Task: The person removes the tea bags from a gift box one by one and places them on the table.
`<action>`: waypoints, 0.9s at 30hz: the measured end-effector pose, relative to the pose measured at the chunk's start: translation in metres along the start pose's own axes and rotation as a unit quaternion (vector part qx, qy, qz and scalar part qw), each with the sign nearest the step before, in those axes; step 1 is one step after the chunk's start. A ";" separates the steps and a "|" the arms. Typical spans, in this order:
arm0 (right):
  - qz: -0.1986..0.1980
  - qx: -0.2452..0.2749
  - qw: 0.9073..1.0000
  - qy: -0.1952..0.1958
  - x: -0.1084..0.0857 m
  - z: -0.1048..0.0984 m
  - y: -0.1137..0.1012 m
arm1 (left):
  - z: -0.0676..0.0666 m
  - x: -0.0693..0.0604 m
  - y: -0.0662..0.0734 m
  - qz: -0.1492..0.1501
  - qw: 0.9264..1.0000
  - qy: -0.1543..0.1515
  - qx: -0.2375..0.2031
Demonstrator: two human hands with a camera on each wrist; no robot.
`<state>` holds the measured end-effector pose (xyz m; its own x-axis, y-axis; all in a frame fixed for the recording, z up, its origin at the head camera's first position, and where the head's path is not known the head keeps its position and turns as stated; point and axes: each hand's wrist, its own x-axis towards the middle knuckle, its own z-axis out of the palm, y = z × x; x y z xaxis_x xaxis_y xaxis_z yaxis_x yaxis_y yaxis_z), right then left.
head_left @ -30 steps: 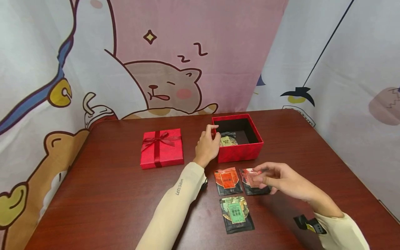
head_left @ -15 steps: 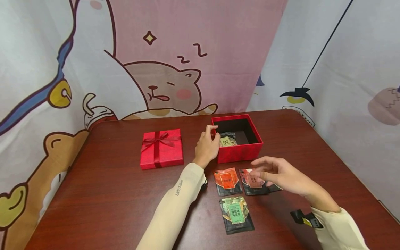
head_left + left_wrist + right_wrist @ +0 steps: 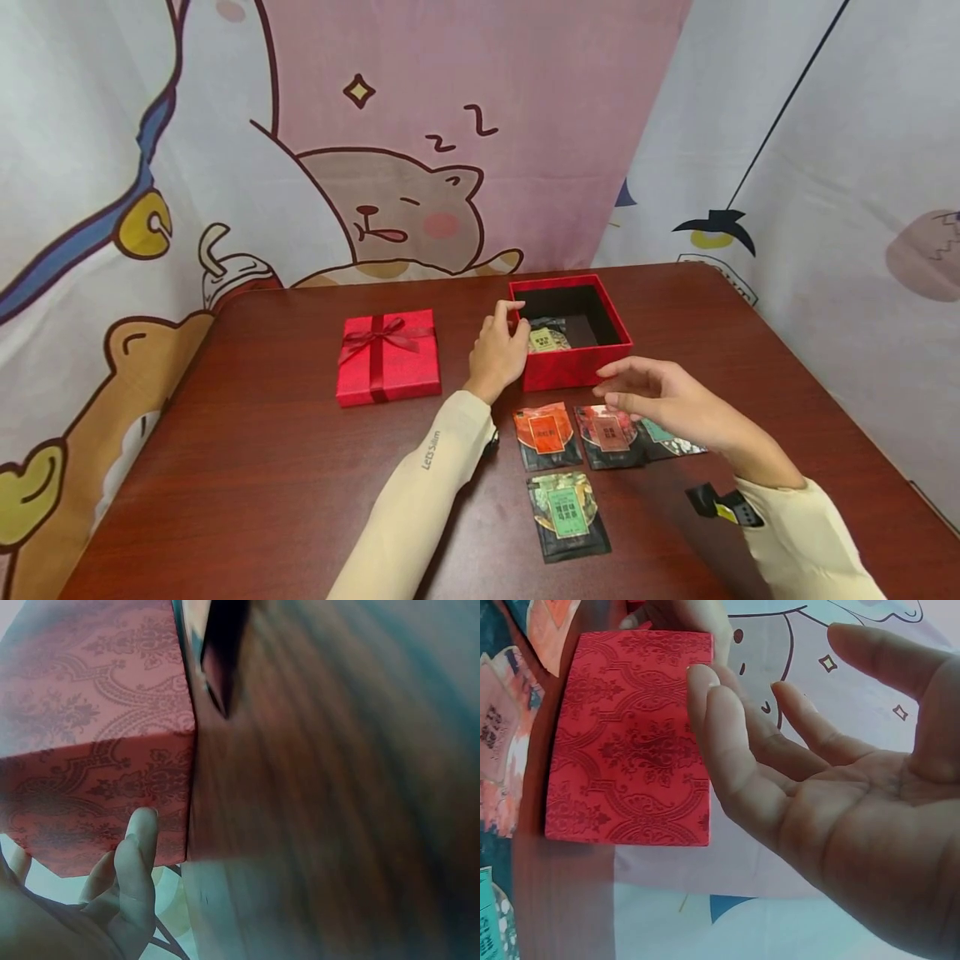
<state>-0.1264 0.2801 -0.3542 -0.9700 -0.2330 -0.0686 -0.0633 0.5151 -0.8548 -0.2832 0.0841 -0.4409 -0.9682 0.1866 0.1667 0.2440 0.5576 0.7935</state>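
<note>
Red box: set at the back of the bench [image 3: 262, 483], right of the ribboned lid [image 3: 408, 371]. Its inside is shown by the head view alone, with a yellow-labelled packet [image 3: 546, 338] laid in it at the left.
Box pattern: scrollwork on the red box [image 3: 576, 371] is made out clearly in both wrist views; from the head it is reduced to faint mottling.
Left hand: [image 3: 498, 348] placed at the box's left wall. Contact is confirmed by the left wrist view, where a finger is laid against the outer face. Whether the wall is gripped or just touched can't be told.
Right hand: [image 3: 678, 408] released, held over the packets before the box, fingers loosely bent. The bare palm is shown by the right wrist view; from the head it is hidden.
Back row: orange packet [image 3: 547, 435], pink-labelled packet [image 3: 611, 442], teal-labelled packet [image 3: 675, 447], lined up left to right. The teal one is partly covered by the right hand in the head view.
Front: green-labelled packet [image 3: 568, 517], laid below the orange one, seen from the head only.
</note>
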 end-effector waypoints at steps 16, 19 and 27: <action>0.011 0.039 0.999 0.029 0.011 -0.002 -0.002 | 0.000 0.000 0.001 -0.007 1.000 -0.006 -0.005; 0.001 0.035 0.999 0.038 0.012 -0.003 -0.004 | -0.001 0.000 0.001 -0.006 1.000 -0.006 -0.007; -0.015 0.024 0.998 0.048 0.020 -0.006 -0.009 | -0.001 0.002 0.000 -0.011 1.000 -0.004 -0.006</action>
<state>-0.1465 0.2754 -0.3448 -0.9862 -0.1658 0.0044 -0.0826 0.4682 -0.8798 -0.2847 0.0839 -0.4400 -0.9729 0.1801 0.1451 0.2221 0.5526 0.8033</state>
